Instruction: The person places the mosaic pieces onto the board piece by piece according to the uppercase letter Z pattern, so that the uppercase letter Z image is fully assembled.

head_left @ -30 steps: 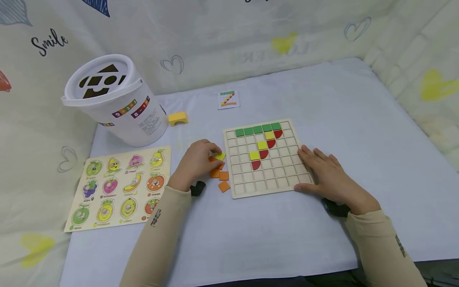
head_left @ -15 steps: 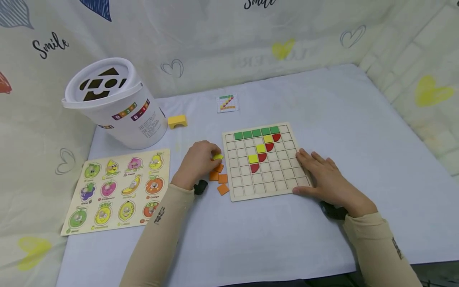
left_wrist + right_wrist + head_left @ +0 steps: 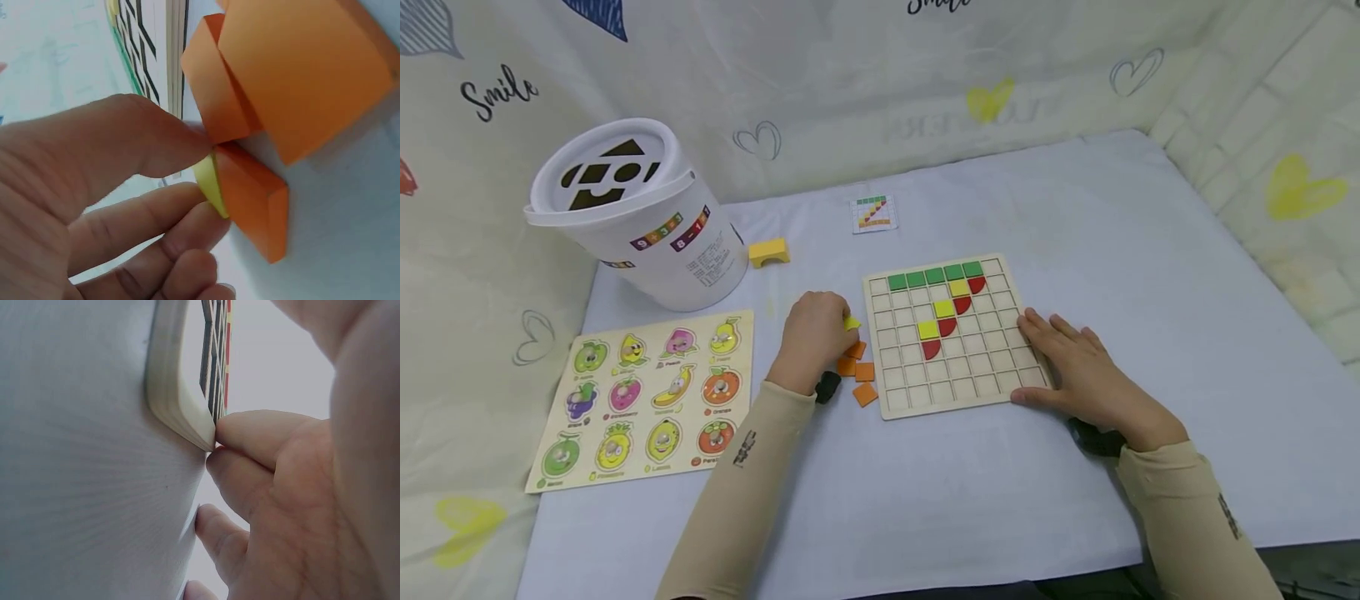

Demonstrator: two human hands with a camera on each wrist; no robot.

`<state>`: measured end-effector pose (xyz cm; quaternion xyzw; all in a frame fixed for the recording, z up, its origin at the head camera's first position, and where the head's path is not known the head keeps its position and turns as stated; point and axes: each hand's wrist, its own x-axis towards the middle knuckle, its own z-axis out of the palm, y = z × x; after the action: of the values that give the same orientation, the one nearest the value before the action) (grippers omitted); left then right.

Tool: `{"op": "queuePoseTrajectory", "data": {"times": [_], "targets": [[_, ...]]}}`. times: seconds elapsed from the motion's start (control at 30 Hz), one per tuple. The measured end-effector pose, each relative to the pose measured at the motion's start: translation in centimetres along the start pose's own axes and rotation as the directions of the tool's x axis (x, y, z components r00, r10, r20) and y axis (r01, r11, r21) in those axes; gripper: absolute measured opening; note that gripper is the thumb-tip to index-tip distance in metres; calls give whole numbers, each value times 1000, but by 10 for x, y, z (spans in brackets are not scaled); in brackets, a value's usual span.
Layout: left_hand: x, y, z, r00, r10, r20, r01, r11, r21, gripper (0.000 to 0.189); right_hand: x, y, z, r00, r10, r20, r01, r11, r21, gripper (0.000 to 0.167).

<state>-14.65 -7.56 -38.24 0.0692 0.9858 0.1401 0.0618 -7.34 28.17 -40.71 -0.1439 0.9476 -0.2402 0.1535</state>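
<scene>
My left hand pinches a yellow square tile between thumb and fingers, left of the grid board. In the left wrist view, the yellow tile shows as a thin sliver touching an orange tile. Several orange tiles lie loosely under and beside that hand. The wooden grid board carries a row of green squares and a diagonal of yellow squares and red quarter-circles. My right hand, fingers extended, rests against the board's right edge.
Behind the board lies a small pattern card. A white bucket with shape holes in its lid stands at the back left, near a yellow arch block. A fruit picture board lies at the left.
My left hand has turned slightly and its fingers have drawn back a little to the left with the yellow tile. The right hand stays against the board.
</scene>
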Motion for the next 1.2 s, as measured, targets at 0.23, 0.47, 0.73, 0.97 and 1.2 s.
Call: {"op": "queuePoseTrajectory", "data": {"times": [0.23,0.47,0.73,0.97,1.2], "targets": [[-1,-4,1,1000,6,8,-5,998,-60,33,0,-1,-2,1000,7,6,-7,1000,5,113],[-5,6,-1,992,126,28,-120,981,-153,29,0,-2,-4,1000,13,9,-13,1000,2,113],[-7,24,17,955,282,88,-258,941,-217,20,0,-3,-3,1000,18,9,-18,1000,5,112],[-6,34,23,923,378,72,-356,911,-209,21,1,-3,-2,1000,14,10,-14,1000,3,112],[-5,37,23,903,422,79,-404,897,-181,20,1,-2,-3,1000,17,11,-17,1000,3,113]]}}
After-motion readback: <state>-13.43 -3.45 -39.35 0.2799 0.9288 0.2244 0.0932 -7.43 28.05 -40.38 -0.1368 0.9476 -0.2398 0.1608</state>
